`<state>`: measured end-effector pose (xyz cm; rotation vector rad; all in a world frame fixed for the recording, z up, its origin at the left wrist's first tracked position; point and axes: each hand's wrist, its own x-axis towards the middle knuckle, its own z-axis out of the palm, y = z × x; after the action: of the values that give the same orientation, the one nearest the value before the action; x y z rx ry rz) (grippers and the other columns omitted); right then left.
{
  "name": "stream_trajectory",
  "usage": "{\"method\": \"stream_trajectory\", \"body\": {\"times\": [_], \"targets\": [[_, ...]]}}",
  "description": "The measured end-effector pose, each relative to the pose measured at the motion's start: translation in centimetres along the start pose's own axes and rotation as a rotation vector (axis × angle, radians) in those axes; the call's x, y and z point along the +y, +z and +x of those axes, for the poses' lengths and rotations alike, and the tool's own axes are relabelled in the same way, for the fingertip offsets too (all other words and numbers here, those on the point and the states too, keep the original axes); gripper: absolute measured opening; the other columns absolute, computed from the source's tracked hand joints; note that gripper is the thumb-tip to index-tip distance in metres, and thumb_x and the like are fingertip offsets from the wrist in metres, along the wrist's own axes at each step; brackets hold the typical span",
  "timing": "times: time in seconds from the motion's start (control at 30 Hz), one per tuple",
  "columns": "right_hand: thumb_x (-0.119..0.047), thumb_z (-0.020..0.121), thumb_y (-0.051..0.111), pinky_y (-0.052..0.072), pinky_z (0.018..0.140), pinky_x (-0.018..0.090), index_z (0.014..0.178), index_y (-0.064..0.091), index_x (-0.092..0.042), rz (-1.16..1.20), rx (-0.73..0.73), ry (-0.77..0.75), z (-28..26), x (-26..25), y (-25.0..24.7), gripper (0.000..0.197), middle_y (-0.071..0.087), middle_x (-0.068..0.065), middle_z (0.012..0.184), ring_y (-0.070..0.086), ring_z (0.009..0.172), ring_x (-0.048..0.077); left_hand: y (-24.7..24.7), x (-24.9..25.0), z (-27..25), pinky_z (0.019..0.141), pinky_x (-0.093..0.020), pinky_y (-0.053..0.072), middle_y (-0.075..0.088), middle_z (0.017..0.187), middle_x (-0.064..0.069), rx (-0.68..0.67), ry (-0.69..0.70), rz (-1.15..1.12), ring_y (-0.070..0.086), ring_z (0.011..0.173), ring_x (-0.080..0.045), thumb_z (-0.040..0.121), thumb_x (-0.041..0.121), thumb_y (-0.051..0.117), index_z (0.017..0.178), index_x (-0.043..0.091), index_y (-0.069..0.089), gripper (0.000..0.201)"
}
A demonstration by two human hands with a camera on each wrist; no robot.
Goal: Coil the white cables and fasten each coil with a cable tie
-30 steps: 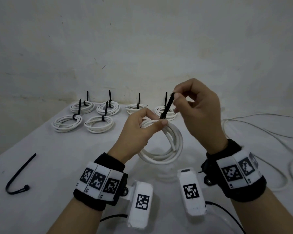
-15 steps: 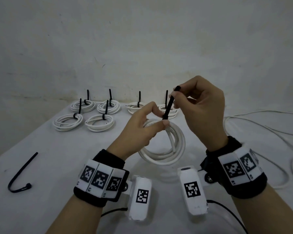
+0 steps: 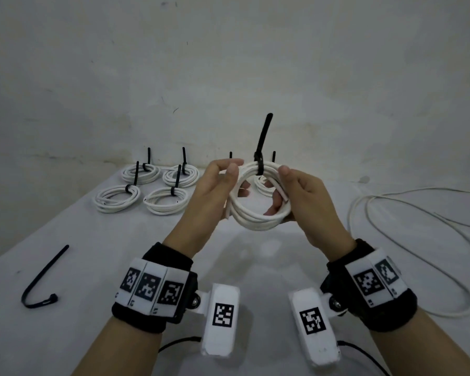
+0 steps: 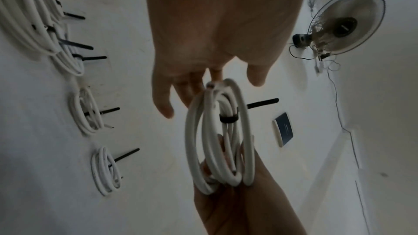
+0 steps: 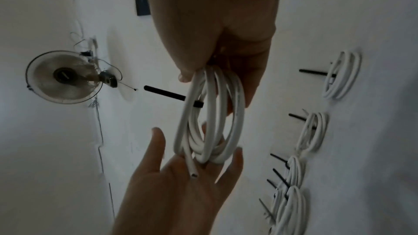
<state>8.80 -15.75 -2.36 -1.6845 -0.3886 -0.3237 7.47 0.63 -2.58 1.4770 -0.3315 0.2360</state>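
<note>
Coil in hand: white cable coil [image 3: 258,202] held up above the table [image 3: 65,240], mid-scene, between both hands
Tie: black cable tie [image 3: 261,147] cinched round the far top of the coil, tail standing straight up
Left hand [image 3: 215,191]: fingers mostly straight, cradling the coil's left side; fingertips [image 5: 237,151] touch the loops, no real clench
Right hand [image 3: 301,196]: fingers curled through and round the right side, thumb on top; this one carries it
Doing it well: judge the tie snug enough that no loop slips; tuck the loose cable end [image 5: 192,171] flat before setting down beside the finished coils [image 3: 120,198] at far left
Remaining: loose cable [image 3: 391,221] at right, spare tie [image 3: 42,278] near left
Writing: none readable; only square black-and-white markers on the wrist bands [image 3: 147,286]
</note>
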Motion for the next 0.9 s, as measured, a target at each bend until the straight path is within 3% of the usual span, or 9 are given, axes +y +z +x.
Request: {"method": "stream_trajectory", "body": {"times": [0.07, 0.13, 0.27, 0.37, 0.47, 0.57, 0.73, 0.9], "targets": [[-0.034, 0.1, 0.041, 0.048, 0.049, 0.034, 0.076, 0.059, -0.003, -0.059, 0.084, -0.07, 0.2, 0.3, -0.4, 0.043, 0.053, 0.001, 0.051, 0.064, 0.047, 0.022, -0.2, 0.0, 0.1, 0.07, -0.03, 0.05, 0.061, 0.088, 0.001, 0.098, 0.031, 0.133, 0.059, 0.084, -0.013, 0.091, 0.037, 0.057, 0.105, 0.021, 0.057, 0.022], [-0.034, 0.101, 0.041, 0.046, 0.049, 0.037, 0.079, 0.056, 0.002, -0.118, 0.161, -0.136, 0.3, 0.5, -0.6, 0.045, 0.051, -0.001, 0.05, 0.065, 0.048, 0.022, -0.6, -0.1, 0.2, 0.064, -0.03, 0.051, 0.058, 0.076, 0.002, 0.175, 0.075, 0.22, 0.057, 0.07, -0.009, 0.082, 0.032, 0.069, 0.097, 0.019, 0.058, 0.023], [-0.033, 0.101, 0.041, 0.044, 0.047, 0.032, 0.081, 0.057, 0.002, -0.155, 0.232, -0.182, 0.2, 0.7, -0.3, 0.043, 0.051, 0.001, 0.049, 0.064, 0.049, 0.022, -0.3, 0.0, -0.3, 0.055, -0.028, 0.054, 0.062, 0.064, -0.006, 0.173, 0.057, 0.28, 0.063, 0.056, -0.015, 0.075, 0.026, 0.078, 0.08, 0.013, 0.061, 0.022], [-0.033, 0.101, 0.041, 0.042, 0.048, 0.024, 0.081, 0.058, 0.001, -0.192, 0.241, -0.207, 0.1, 0.7, -0.1, 0.043, 0.052, 0.005, 0.05, 0.063, 0.048, 0.017, -0.2, -0.1, -0.4, 0.058, -0.031, 0.055, 0.067, 0.068, -0.012, 0.199, 0.025, 0.276, 0.068, 0.061, -0.02, 0.076, 0.022, 0.078, 0.081, 0.008, 0.062, 0.022], [-0.03, 0.101, 0.042, 0.036, 0.048, 0.011, 0.082, 0.061, -0.004, -0.215, 0.231, -0.234, -0.1, 0.8, 0.1, 0.037, 0.051, 0.0, 0.05, 0.061, 0.048, 0.013, -0.2, -0.6, -0.3, 0.06, -0.033, 0.056, 0.067, 0.07, -0.01, 0.195, -0.039, 0.305, 0.065, 0.064, -0.019, 0.079, 0.019, 0.075, 0.078, 0.006, 0.063, 0.018], [-0.029, 0.101, 0.042, 0.036, 0.049, 0.009, 0.083, 0.061, -0.01, -0.225, 0.23, -0.253, -0.2, 0.9, 0.4, 0.033, 0.05, -0.005, 0.05, 0.06, 0.048, 0.015, -0.1, -0.7, -0.3, 0.065, -0.029, 0.056, 0.065, 0.073, -0.008, 0.146, -0.125, 0.262, 0.065, 0.072, -0.017, 0.085, 0.015, 0.068, 0.074, 0.007, 0.061, 0.015], [-0.036, 0.098, 0.04, 0.037, 0.049, 0.01, 0.089, 0.061, -0.007, -0.295, 0.251, -0.325, -0.3, 1.1, 0.6, 0.038, 0.053, -0.006, 0.054, 0.06, 0.05, 0.011, 0.1, -0.8, -0.3, 0.072, -0.031, 0.056, 0.062, 0.063, -0.004, 0.181, -0.108, 0.238, 0.061, 0.064, -0.016, 0.085, 0.012, 0.067, 0.071, 0.004, 0.063, 0.017], [-0.027, 0.101, 0.044, 0.038, 0.051, 0.01, 0.093, 0.062, -0.008, -0.322, 0.257, -0.332, -0.2, 1.2, 0.4, 0.027, 0.055, -0.012, 0.058, 0.061, 0.051, 0.009, 1.0, -1.1, -0.3, 0.069, -0.025, 0.057, 0.067, 0.075, -0.013, 0.237, -0.173, -0.001, 0.066, 0.071, -0.019, 0.085, 0.007, 0.066, 0.081, 0.0, 0.064, 0.008]]}}
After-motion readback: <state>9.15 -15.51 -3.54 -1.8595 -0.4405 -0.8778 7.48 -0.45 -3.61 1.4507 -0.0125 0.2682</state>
